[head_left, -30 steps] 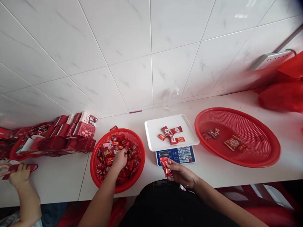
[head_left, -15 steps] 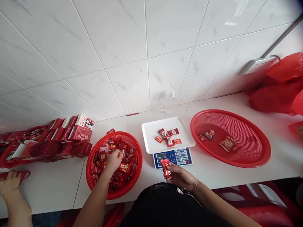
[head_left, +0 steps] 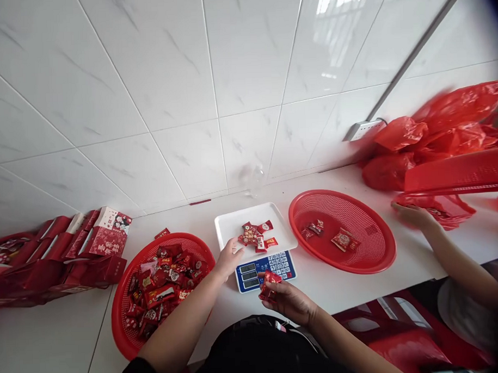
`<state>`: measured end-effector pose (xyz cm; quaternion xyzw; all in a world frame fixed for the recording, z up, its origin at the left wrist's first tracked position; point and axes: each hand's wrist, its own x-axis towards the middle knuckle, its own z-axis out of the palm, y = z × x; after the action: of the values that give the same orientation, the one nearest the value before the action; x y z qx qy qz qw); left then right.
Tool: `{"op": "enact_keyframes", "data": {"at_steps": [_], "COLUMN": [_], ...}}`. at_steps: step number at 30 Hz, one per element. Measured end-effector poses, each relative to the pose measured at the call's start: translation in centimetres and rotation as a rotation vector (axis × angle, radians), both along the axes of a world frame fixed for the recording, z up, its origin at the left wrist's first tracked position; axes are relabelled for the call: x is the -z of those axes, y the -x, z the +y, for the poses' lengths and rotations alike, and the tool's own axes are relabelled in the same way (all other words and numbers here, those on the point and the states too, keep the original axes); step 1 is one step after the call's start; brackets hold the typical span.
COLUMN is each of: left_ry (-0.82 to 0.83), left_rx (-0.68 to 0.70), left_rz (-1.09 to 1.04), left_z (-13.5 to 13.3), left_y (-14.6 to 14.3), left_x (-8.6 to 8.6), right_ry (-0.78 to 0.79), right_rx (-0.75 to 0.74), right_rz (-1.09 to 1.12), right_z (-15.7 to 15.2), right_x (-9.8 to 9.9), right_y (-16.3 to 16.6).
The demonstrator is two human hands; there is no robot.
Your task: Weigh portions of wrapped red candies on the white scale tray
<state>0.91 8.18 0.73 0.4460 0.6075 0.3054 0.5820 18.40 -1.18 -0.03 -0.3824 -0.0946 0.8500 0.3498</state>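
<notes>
My left hand [head_left: 229,259] is at the front left corner of the white scale tray [head_left: 223,223], thumb and forefinger apart. Just beyond its fingertips, a larger patterned red candy packet [head_left: 249,234] overlaps other small wrapped candies [head_left: 265,226] on the tray. My right hand [head_left: 291,302] is closed around red wrapped candies [head_left: 270,284], in front of the scale's blue keypad [head_left: 282,265]; how many it holds I cannot tell. Left of the scale, a red basket [head_left: 122,321] is heaped with wrapped candies [head_left: 166,276], partly hidden by my left forearm.
A larger red basket [head_left: 384,247] on the right holds a few packets. Red gift boxes [head_left: 106,235] stand at the left by the tiled wall. On the far right, another person's hand [head_left: 413,213] is by red plastic bags [head_left: 399,170]. A power strip [head_left: 363,129] is on the wall.
My left hand has moved from the candy basket to the tray, where a larger packet now lies over other candies. My right hand still holds candies. The view has shifted right.
</notes>
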Motion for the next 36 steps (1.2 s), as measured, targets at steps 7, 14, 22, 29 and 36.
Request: {"op": "enact_keyframes", "data": {"at_steps": [7,14,22,29,36], "left_ry": [0.375,0.455,0.361,0.264,0.359], "left_rx": [0.23,0.036,-0.179,-0.54,-0.61], "left_rz": [-0.42,-0.661,-0.656,-0.332,-0.251], "left_z": [-5.6,-8.4,-8.3,-7.3,-8.3], "left_y": [-0.1,2.0,4.4,10.2,12.0], "left_x": [-0.1,0.0,-1.0,-0.5,2.5], "right_ry": [-0.227,-0.413,-0.615,-0.502,-0.143], "right_rx": [-0.138,-0.45,-0.618,-0.35,0.185], "right_rz": [-0.182,-0.567,-0.583,-0.77,-0.772], "right_z": [0.4,1.1,2.0,2.5,4.1], "right_x": [-1.2,-0.4,-1.1,0.6,1.8], "right_y": [2.1,4.4,4.0,-1.1,-8.7]}}
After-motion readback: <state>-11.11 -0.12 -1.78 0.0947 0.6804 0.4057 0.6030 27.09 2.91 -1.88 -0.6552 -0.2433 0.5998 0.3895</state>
